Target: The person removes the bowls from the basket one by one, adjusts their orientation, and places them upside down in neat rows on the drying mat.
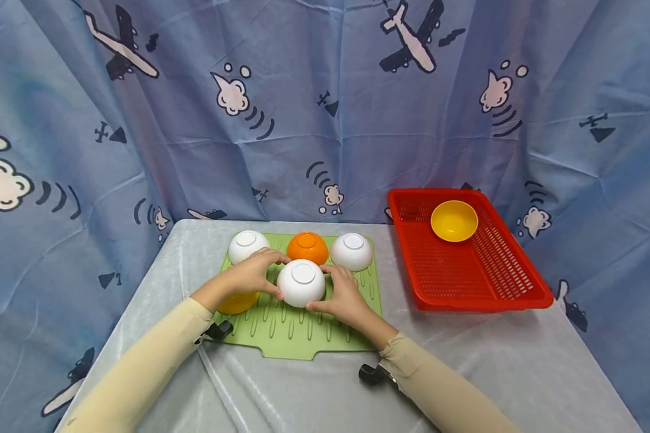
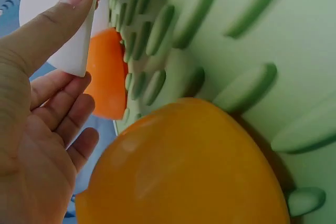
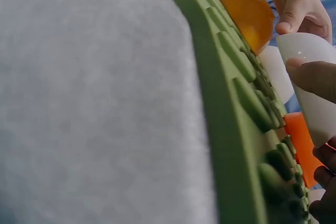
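Both hands hold an upside-down white bowl [image 1: 301, 290] by its rim, just above a green drying mat [image 1: 287, 341]. On one side the left hand [image 1: 253, 274] pinches it between thumb and fingers; the right hand [image 1: 345, 293] grips the opposite side likewise. In the left wrist view a gap shows between the held bowl [image 2: 71, 56] and the mat. Behind it, face down on the mat, are a white bowl [image 1: 245, 243], an orange bowl [image 1: 307, 245] and another white bowl [image 1: 352, 252]. A yellow bowl [image 1: 237, 304] sits at the front left, partly hidden under the left forearm.
To the right stands a red perforated basket [image 1: 422, 276] with a yellow bowl [image 1: 455, 221] inside, near its far end. A pale grey cloth covers the table [image 1: 460, 367]. A blue patterned curtain [image 1: 281, 168] hangs directly behind the table.
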Motion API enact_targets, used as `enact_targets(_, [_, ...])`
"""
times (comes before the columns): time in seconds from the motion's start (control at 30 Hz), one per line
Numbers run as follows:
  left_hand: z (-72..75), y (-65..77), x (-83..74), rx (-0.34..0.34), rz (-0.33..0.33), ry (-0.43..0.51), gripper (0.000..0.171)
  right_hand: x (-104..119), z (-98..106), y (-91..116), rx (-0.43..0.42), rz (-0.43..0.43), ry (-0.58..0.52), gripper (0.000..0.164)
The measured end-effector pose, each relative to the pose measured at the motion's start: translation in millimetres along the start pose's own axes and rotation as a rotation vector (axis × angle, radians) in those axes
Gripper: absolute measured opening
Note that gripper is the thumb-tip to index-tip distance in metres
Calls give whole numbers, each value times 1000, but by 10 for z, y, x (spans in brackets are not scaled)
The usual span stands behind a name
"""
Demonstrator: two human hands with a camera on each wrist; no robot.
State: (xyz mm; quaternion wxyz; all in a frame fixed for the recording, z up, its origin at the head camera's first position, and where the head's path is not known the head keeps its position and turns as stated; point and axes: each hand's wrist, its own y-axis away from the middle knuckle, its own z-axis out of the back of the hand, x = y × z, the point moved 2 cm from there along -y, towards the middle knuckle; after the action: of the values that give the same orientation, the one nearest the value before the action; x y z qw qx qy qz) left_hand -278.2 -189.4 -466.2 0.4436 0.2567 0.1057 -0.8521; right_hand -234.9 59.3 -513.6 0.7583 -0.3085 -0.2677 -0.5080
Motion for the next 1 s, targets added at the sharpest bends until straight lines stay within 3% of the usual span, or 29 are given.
enact_targets(0.33, [-96,-104,46,86,15,-55,75,-92,-88,16,26,10,60,94])
enact_targets(0.7, [-134,-136,-7,137,26,-172,75,-104,-109,18,52,20,120,89])
enact_targets(1.0, [-149,-130,-36,150,65,-178,75,-102,-77,2,79,29,136,89])
